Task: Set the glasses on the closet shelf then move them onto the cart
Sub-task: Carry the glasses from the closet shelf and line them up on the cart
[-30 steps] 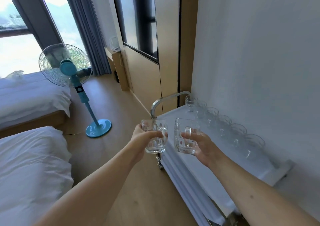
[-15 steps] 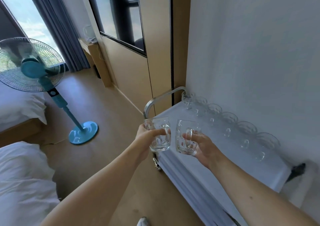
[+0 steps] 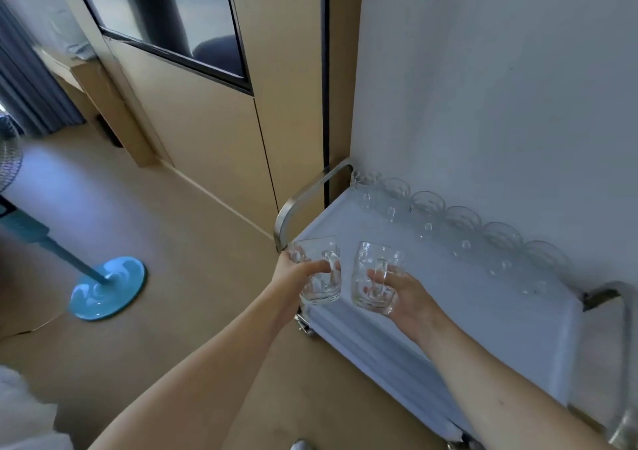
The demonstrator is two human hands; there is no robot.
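Observation:
My left hand [image 3: 291,275] grips a clear glass mug [image 3: 319,285] by its side, held just above the near left corner of the cart. My right hand [image 3: 405,297] grips a second clear glass mug [image 3: 371,277] over the cart's front edge, fingers curled round its handle side. The two mugs hang side by side, almost touching. The white cart [image 3: 397,339] stands against the wall, and a row of several clear glasses [image 3: 462,221] lines its back edge.
Metal handles rise at the cart's left end [image 3: 303,197] and right end [image 3: 621,311]. A white wall is behind the cart; wooden closet panels with a dark glass pane [image 3: 179,18] stand to its left. A blue fan base [image 3: 108,287] sits on the floor at left.
The view has swung right and down toward the cart, so the fan and beds slid out to the left. Both hands still hold their mugs and now sit lower over the cart's front corner.

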